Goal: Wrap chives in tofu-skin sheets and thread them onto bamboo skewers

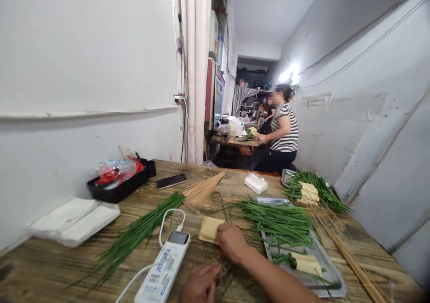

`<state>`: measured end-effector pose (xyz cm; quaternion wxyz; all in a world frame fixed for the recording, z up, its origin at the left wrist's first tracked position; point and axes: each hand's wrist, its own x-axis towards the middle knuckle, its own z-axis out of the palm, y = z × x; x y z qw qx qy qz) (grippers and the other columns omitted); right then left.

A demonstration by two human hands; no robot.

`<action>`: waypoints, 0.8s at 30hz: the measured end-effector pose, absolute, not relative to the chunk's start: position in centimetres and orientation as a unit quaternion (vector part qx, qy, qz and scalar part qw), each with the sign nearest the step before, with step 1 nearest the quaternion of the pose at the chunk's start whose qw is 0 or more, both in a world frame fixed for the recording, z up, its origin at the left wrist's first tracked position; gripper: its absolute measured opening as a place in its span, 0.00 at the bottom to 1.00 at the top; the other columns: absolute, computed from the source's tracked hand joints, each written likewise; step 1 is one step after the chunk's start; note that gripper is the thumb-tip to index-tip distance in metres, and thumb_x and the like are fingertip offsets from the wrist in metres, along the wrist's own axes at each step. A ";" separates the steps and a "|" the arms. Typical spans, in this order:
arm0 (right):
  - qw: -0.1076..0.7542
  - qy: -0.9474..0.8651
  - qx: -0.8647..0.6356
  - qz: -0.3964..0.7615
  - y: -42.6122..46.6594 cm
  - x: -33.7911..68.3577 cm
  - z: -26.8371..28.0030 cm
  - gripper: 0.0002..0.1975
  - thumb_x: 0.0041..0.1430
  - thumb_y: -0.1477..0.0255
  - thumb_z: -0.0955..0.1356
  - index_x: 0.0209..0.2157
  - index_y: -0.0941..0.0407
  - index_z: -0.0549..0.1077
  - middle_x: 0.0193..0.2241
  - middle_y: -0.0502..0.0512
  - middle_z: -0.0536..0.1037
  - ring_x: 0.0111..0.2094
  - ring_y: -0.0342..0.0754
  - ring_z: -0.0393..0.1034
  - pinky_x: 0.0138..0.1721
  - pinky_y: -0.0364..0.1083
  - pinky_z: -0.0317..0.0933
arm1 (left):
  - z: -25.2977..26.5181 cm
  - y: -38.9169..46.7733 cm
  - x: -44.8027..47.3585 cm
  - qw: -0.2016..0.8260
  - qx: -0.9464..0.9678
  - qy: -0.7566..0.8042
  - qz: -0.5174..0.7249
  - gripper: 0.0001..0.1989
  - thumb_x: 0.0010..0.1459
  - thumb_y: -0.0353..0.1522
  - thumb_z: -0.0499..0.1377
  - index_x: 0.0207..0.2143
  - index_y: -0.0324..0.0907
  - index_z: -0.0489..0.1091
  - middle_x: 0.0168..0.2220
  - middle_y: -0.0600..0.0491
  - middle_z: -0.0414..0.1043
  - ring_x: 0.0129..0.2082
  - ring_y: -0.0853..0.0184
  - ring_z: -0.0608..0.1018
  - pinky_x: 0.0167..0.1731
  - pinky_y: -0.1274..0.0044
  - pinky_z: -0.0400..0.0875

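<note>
My right hand (231, 241) reaches over the middle of the table, its fingers closed on the right edge of a small stack of pale yellow tofu sheets (208, 228). Its fingertips are partly hidden behind the knuckles. Nearer to me, my left hand (199, 284) rests low over the wood beside some dark green scraps, fingers stretched to the right and nothing visible in them. To the right, a metal tray (337, 285) holds green chives (278, 220) and a tofu sheet roll (307, 263) wrapped around chives.
A white power bank (164, 267) with cables lies left of my hands, beside more chives (144, 231). Bamboo skewers (204, 189), a phone (171, 181), a white box (255, 183) and a black bin (117, 189) stand farther back. A person in stripes (285, 124) works beyond.
</note>
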<state>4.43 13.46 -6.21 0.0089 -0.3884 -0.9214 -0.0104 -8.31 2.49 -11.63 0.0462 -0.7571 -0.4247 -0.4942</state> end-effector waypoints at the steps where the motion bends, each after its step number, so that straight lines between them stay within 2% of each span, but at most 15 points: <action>1: 0.011 -0.919 -0.393 -0.007 13.6 4.5 -6.1 0.11 0.59 0.75 0.61 0.31 0.59 0.76 0.34 0.59 0.77 0.37 0.48 0.68 0.36 0.44 0.56 | -11.6 2.3 -8.3 0.043 -0.753 -0.434 -0.494 0.20 0.50 0.22 0.48 0.39 0.42 0.74 0.31 0.51 0.78 0.29 0.67 0.79 0.29 0.80 0.75; 4: 0.013 -0.917 -0.399 0.010 14.2 4.7 -5.4 0.12 0.59 0.74 0.61 0.33 0.59 0.76 0.36 0.60 0.78 0.38 0.48 0.69 0.37 0.43 0.56 | -11.3 2.0 -8.1 0.034 -0.741 -0.461 -0.487 0.19 0.51 0.22 0.48 0.39 0.43 0.74 0.32 0.51 0.78 0.31 0.67 0.79 0.31 0.79 0.75; 8: -0.008 -0.929 -0.368 0.041 15.1 4.9 -4.5 0.07 0.53 0.72 0.67 0.28 0.56 0.77 0.32 0.56 0.79 0.35 0.46 0.70 0.34 0.40 0.57 | -10.9 1.8 -7.9 0.031 -0.736 -0.480 -0.476 0.19 0.50 0.22 0.48 0.37 0.42 0.75 0.31 0.51 0.78 0.30 0.67 0.79 0.31 0.79 0.75; 11: -0.015 -0.935 -0.350 0.049 15.2 4.8 -4.1 0.06 0.52 0.73 0.67 0.25 0.57 0.77 0.31 0.57 0.80 0.32 0.46 0.71 0.31 0.40 0.56 | -10.4 1.7 -7.6 0.021 -0.730 -0.502 -0.463 0.20 0.50 0.22 0.48 0.36 0.42 0.76 0.31 0.50 0.78 0.30 0.67 0.79 0.31 0.78 0.76; 15: 0.015 -0.932 -0.360 0.039 15.2 5.0 -3.5 0.09 0.54 0.77 0.65 0.26 0.58 0.77 0.31 0.59 0.80 0.32 0.46 0.71 0.32 0.41 0.56 | -10.0 1.5 -7.3 -0.002 -0.725 -0.517 -0.455 0.21 0.49 0.22 0.47 0.36 0.43 0.77 0.31 0.51 0.78 0.30 0.66 0.79 0.31 0.76 0.75; 18: 0.048 -0.926 -0.374 0.033 15.8 5.2 -3.0 0.10 0.54 0.78 0.64 0.29 0.59 0.77 0.31 0.57 0.79 0.32 0.45 0.71 0.33 0.40 0.56 | -10.2 1.6 -7.2 -0.006 -0.718 -0.520 -0.462 0.21 0.49 0.22 0.47 0.36 0.44 0.77 0.31 0.52 0.78 0.31 0.67 0.79 0.32 0.76 0.75; 24: 0.055 -0.931 -0.353 0.073 16.5 5.3 -2.5 0.07 0.49 0.79 0.67 0.27 0.58 0.78 0.29 0.53 0.80 0.30 0.43 0.71 0.32 0.38 0.57 | -10.6 1.6 -7.2 -0.014 -0.725 -0.528 -0.442 0.20 0.50 0.21 0.48 0.38 0.42 0.76 0.33 0.50 0.77 0.34 0.66 0.78 0.36 0.74 0.74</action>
